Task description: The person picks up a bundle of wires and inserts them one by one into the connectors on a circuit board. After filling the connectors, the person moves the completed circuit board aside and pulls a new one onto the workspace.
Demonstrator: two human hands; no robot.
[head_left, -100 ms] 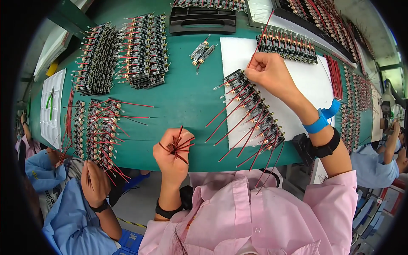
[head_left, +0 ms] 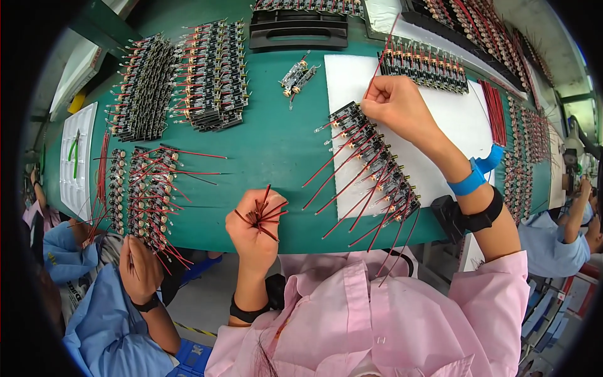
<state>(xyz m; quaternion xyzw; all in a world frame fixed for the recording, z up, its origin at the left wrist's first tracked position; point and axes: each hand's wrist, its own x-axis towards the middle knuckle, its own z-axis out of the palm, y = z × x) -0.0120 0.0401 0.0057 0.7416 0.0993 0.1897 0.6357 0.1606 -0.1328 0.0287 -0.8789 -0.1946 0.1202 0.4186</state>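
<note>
My left hand (head_left: 254,227) is closed round a bundle of red wires (head_left: 260,218), whose ends fan out at the top of the fist. At the far end of a slanting row of small circuit boards (head_left: 377,164), my right hand (head_left: 394,103) pinches a single red wire (head_left: 387,47) that sticks up from the fingers. Its lower end is hidden by the fingertips. Red wires trail from most boards of this row toward me. The row lies partly on a white foam sheet (head_left: 345,75) and partly on the green tabletop (head_left: 282,151).
Stacked circuit boards (head_left: 213,75) stand at the back left, near two loose boards (head_left: 298,78). Another board row (head_left: 424,68) and red wires (head_left: 494,113) lie right. A black tray (head_left: 298,31) sits behind. A co-worker's hand (head_left: 141,270) is at the left, below wired boards (head_left: 151,195).
My right hand has shifted very slightly left and away from me with the wire. My left hand stays in place.
</note>
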